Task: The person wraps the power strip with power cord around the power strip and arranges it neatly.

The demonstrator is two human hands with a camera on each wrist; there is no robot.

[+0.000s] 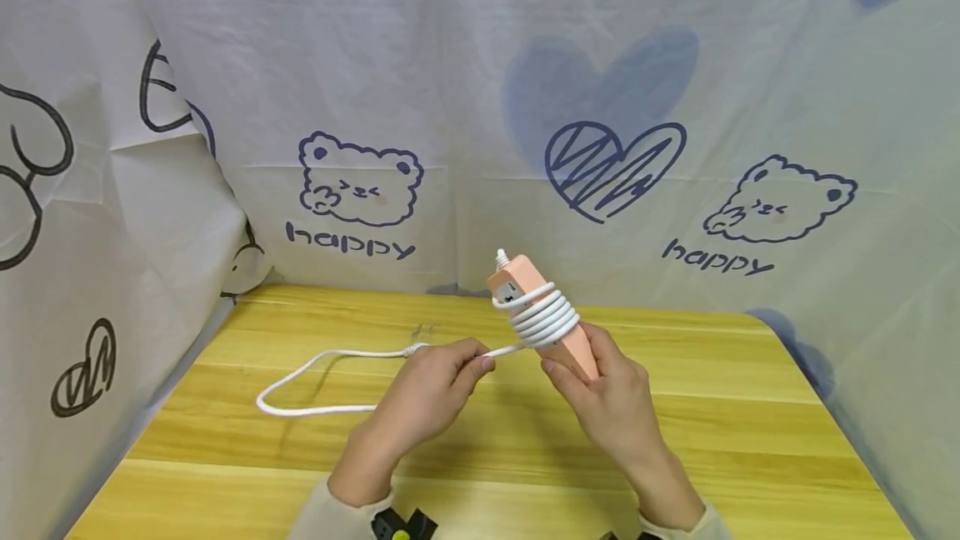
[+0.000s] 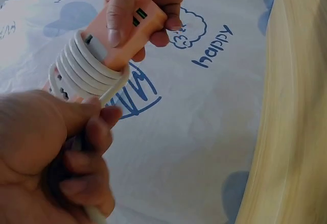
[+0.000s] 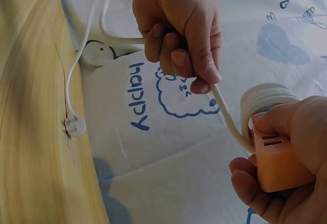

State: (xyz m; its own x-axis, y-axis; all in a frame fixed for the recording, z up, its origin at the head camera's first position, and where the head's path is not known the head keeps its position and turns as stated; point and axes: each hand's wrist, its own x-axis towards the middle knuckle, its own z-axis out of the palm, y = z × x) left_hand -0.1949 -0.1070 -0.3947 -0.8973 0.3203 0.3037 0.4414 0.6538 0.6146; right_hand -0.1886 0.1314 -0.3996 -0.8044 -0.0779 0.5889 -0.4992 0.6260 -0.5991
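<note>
A peach-coloured power strip (image 1: 576, 354) is held tilted above the table, its upper end pointing to the far left. White cord (image 1: 545, 319) winds several times around its middle. My right hand (image 1: 611, 394) grips the strip's lower end, thumb on one side and fingers on the other. The USB slots (image 3: 272, 140) show beside that thumb in the right wrist view. To the left, my left hand (image 1: 429, 382) pinches the cord a short way from the coils, keeping that stretch fairly straight. Sockets (image 2: 62, 85) partly show beneath the coils in the left wrist view.
Loose cord (image 1: 300, 373) loops out left of the left hand, and its white plug (image 3: 75, 124) lies on the wooden table (image 1: 712, 440). A pale cloth (image 1: 480, 107) printed with hearts and bears hangs behind the table and along its sides.
</note>
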